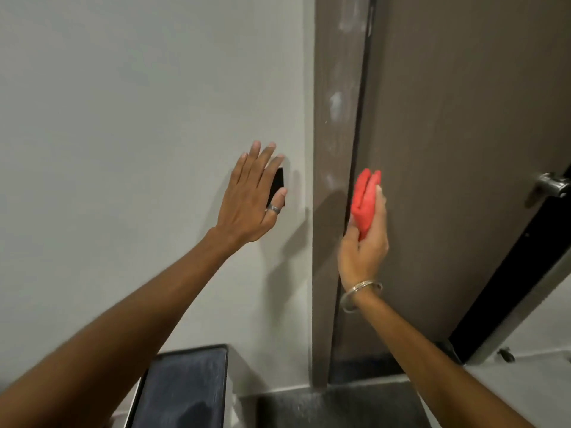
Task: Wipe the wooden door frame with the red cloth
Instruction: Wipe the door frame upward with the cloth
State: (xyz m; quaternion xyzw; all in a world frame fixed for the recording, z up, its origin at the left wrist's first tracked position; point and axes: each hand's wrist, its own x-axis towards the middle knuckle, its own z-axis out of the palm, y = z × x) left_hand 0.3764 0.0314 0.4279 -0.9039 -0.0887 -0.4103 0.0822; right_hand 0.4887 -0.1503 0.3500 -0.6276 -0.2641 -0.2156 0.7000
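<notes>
A person's right hand (364,242) is closed around a folded red cloth (364,200), the grip wrapping the lower part of the cloth so that its folded upper end sticks up past the fingertips. A metal bangle (360,293) circles the right wrist. The cloth sits at the inner edge of the wooden door frame (332,149), right at the dark gap where the frame meets the brown door (463,134); whether it is pressed against the wood or just beside it cannot be told from this angle.

The left hand (250,199) is open, fingers spread and flat toward the pale grey wall (123,118), holding nothing. It partly covers a small black panel (278,183) on the wall, and a silver ring sits on the thumb.

The frame is a tall brown vertical strip between wall and door. Pale, dusty smears show on it above the cloth, at mid-height and near the top of the view, and another faint patch lies level with the cloth. Judging by these marks, the wiping looks to be at an early or middle stage: the upper stretch of the frame seems to need cleaning, and the lower stretch down to the dark floor (340,406) shows no clear sign either way.

A metal door handle (553,183) is at the far right. A dark rectangular object (185,387) stands at the bottom left.
</notes>
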